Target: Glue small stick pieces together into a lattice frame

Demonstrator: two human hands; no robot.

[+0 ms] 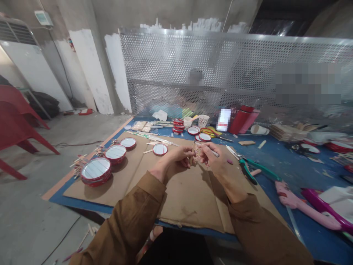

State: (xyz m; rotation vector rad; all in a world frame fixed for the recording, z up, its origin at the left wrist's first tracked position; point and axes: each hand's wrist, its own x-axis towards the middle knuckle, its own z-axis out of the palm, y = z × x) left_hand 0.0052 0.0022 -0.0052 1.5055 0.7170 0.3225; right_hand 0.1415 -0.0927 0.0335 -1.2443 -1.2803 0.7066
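Tan stick (191, 159) pinched by the left hand (184, 156) is likely light, stiff, best held mid-length; the right hand (210, 156) grips a rod (215, 153).

A perforated metal screen (171, 62) stands at twelve o'clock, red chairs (16, 117) at nine, bare grey floor (24, 217) at eight.

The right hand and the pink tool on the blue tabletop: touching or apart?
Apart. The head view shows the right hand over the cardboard, with cardboard and blue tabletop visible between it and the pink tool.
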